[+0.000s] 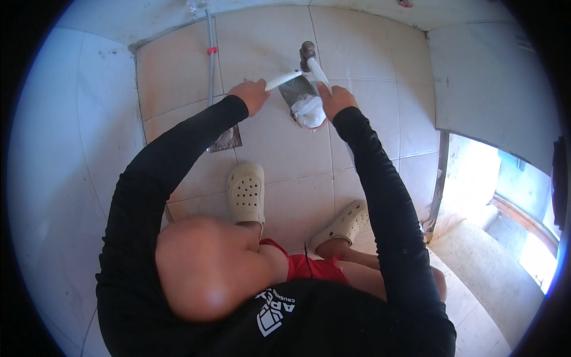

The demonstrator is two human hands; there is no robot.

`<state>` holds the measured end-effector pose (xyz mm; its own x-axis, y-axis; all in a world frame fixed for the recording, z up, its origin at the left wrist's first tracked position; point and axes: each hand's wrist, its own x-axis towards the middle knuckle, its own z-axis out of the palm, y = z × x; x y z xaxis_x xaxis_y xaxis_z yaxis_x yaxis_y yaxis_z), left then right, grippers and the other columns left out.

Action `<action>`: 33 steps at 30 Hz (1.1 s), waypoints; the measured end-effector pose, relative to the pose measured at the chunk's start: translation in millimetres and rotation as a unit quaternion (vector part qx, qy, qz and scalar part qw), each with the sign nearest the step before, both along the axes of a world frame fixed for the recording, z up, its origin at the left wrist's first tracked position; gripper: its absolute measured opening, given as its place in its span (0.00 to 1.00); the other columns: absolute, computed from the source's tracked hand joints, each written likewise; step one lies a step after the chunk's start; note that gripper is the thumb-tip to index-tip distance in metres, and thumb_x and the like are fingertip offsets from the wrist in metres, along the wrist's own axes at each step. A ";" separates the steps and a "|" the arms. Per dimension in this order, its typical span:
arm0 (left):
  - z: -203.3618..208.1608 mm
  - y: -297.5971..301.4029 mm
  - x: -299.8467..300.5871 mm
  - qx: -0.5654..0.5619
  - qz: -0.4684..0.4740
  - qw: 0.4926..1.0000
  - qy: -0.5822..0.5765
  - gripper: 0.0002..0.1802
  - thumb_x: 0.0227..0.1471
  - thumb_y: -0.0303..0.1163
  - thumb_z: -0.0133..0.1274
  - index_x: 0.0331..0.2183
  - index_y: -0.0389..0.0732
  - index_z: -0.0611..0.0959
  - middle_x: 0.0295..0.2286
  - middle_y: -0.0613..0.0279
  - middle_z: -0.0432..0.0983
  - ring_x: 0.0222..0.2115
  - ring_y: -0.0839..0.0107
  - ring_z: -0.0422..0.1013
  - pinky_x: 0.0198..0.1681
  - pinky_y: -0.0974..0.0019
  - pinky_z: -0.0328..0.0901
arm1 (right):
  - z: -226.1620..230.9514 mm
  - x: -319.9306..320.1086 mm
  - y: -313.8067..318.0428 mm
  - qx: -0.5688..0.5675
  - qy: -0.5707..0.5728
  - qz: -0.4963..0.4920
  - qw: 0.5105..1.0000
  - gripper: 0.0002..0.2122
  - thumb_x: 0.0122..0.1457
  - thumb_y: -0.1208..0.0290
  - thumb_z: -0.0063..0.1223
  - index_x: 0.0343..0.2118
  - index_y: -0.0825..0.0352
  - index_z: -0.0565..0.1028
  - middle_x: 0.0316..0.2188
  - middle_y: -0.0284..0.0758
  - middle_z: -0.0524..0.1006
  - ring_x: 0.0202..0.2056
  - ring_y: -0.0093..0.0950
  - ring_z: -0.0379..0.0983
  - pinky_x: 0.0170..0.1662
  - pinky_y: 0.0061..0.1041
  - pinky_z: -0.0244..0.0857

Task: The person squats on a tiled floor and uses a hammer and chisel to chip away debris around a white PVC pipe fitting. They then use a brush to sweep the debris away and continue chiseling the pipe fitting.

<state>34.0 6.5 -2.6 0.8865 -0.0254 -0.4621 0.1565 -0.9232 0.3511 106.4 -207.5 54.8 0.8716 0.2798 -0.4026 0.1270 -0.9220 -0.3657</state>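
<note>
My left hand (250, 97) is closed around a pale, bar-shaped tool (282, 80) that slants up to the right. My right hand (338, 100) grips the white handle of a hammer (307, 56), its dark head pointing away from me. Between the hands, a flat dark grey piece (293, 89) shows just below the pale tool's far end; whether the two are joined I cannot tell. Touching its near end is a crumpled white plastic bag (309, 110), bunched in a round opening in the tiled floor (285, 143).
A thin metal rod (210, 71) with a red band lies along the floor at the left. By its near end is a stained square plate (227, 139). Pale walls (65, 119) close in on the left and far side. A bright doorway (470, 172) opens at the right.
</note>
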 end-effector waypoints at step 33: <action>-3.4 12.6 -12.2 -0.029 0.027 0.999 -0.013 0.20 0.59 0.45 0.40 0.35 0.35 0.72 0.25 0.44 0.75 0.29 0.47 0.73 0.34 0.49 0.67 | 14.3 -32.3 -19.9 0.088 -0.017 -0.058 0.994 0.30 0.61 0.43 0.33 0.26 0.73 0.72 0.25 0.54 0.74 0.33 0.53 0.71 0.37 0.45 0.63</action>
<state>21.9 19.2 -6.1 0.8994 -0.0035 -0.4371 0.1954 -0.8913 0.4091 74.1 -227.5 69.1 0.9143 0.2412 -0.3255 0.0396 -0.8528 -0.5207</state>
